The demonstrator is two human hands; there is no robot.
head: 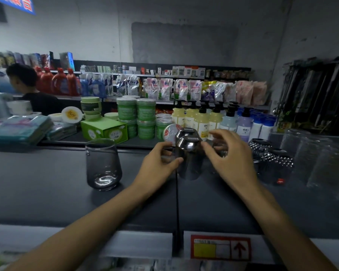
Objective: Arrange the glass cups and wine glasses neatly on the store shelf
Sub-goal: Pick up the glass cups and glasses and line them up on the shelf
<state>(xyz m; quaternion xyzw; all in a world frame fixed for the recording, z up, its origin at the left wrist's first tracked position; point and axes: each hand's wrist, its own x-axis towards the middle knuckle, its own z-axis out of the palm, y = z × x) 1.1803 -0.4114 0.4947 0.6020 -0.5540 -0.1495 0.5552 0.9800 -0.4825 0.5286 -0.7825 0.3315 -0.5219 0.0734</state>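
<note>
Clutter crowds the far side of your shelf [47,192]: green jars [146,112], a green box [104,130], pump bottles [202,122] and a round tin [171,132] stand just behind where you work. To the right, knobbly dark glasses [272,165] sit mouth-down, with blurred clear glasses [317,157] beyond them. A person [27,89] stands far left, and a red price tag [220,248] marks the near edge.

Your dark glass [188,159] is at the middle of the shelf, mouth-down, glossy and smoke-tinted. A second dark glass [186,133] touches it just behind. Your left hand [159,163] pinches its left side with thumb and fingers. Your right hand [231,159] curls its fingers against the right side. Well apart to the left, a smoky cup [103,165] stands upright, rounded and thick-based.
</note>
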